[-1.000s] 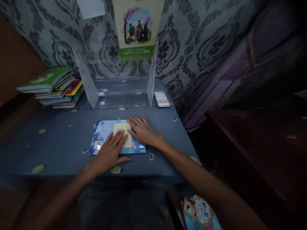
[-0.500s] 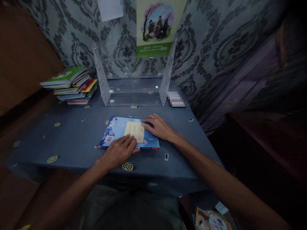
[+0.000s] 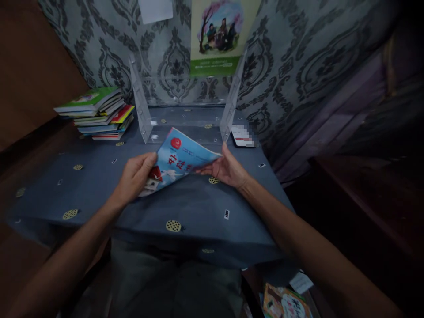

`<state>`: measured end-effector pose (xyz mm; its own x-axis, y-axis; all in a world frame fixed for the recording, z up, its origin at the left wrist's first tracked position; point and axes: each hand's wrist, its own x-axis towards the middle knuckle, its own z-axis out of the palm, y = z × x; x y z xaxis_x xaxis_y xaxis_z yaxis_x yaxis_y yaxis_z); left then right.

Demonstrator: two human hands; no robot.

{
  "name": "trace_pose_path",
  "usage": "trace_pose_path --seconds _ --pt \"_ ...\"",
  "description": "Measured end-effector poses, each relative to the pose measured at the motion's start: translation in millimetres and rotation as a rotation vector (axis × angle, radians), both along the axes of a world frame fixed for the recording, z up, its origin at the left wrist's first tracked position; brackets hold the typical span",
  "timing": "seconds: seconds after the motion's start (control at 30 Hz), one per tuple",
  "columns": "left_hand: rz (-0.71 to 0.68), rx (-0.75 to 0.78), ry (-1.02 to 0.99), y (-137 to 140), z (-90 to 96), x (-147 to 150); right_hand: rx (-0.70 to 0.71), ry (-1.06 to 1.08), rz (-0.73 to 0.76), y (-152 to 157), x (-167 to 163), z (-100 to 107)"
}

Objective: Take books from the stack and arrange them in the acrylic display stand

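both hands hold the blue booklet [image 3: 179, 161] tilted above the worktop [image 3: 99, 194] middle: left hand [image 3: 134, 176] fingers closed on its near-left corner, right hand [image 3: 228, 170] pinching the right edge, long axis running between them.

Left of the clear acrylic rack [image 3: 185, 119] on the blue cloth-covered tabletop [image 3: 99, 194] lies a stack of thin paperback books [image 3: 97, 115]; the tilted blue booklet [image 3: 177, 161] is before the rack.
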<state>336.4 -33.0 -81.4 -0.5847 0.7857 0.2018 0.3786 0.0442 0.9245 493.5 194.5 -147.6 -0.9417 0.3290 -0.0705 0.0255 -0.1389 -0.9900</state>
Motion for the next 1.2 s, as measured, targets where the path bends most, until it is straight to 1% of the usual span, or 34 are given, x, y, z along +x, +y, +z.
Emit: trace_pose_path --seconds 0.1,0.17,0.27,0.37,0.5,0.57,0.63,0.67,0.77,0.83,0.87,0.93,1.0,1.07,1.1,1.13,1.2 --pt "0.115 0.088 -0.328 13.9 0.7 -6.2 -0.005 0.101 -0.039 -7.1 1.2 4.0" --pt "0.159 0.176 -0.444 23.2 0.9 -8.5 -0.019 0.161 -0.012 -12.3 0.6 1.1" --pt "0.162 0.252 -0.527 34.2 -1.1 -12.8 -0.067 0.188 0.065 -17.8 -2.0 -6.9" --pt "0.178 0.273 -0.605 41.6 -10.6 -19.7 -0.089 0.131 0.122 -18.4 -2.8 -9.8" --pt "0.219 0.265 -0.615 48.8 -37.6 -31.2 -0.070 0.030 0.181 -14.8 1.2 -4.1" --pt "0.232 0.205 -0.577 49.4 -53.3 -38.8 -0.027 -0.050 0.220 -12.6 3.3 -1.5" --pt "0.217 0.073 -0.446 45.9 -66.2 -48.7 0.039 -0.154 0.274 -9.8 4.8 -0.4" --pt "0.204 -0.014 -0.324 43.0 -70.6 -54.5 0.070 -0.206 0.299 -8.1 5.4 -0.4" --pt "0.164 -0.243 0.192 34.4 -75.6 -71.4 0.165 -0.336 0.343 -1.3 7.9 -0.9" --pt "0.138 -0.298 0.492 34.5 -74.6 -78.4 0.275 -0.385 0.314 3.3 10.2 -1.0" --pt "0.115 -0.302 0.596 37.3 -73.9 -80.0 0.359 -0.392 0.273 4.8 10.9 -0.7" --pt "0.067 -0.308 0.721 47.3 -73.3 -79.4 0.587 -0.364 0.119 4.8 9.5 0.3" --pt "0.026 -0.349 0.801 59.7 -74.2 -75.6 0.853 -0.288 -0.080 -1.1 1.4 1.5" --pt "0.011 -0.402 0.879 69.4 -76.2 -71.3 1.082 -0.179 -0.193 -12.2 -15.2 2.1" --pt "0.009 -0.418 0.910 72.3 -77.4 -69.7 1.164 -0.119 -0.171 -18.9 -26.5 1.8" --pt "0.009 -0.421 0.932 73.8 -78.8 -68.8 1.221 -0.053 -0.088 -25.5 -39.1 1.1" --pt "0.009 -0.399 0.947 73.6 -81.6 -69.1 1.284 0.009 0.045 -36.2 -65.7 -1.5"
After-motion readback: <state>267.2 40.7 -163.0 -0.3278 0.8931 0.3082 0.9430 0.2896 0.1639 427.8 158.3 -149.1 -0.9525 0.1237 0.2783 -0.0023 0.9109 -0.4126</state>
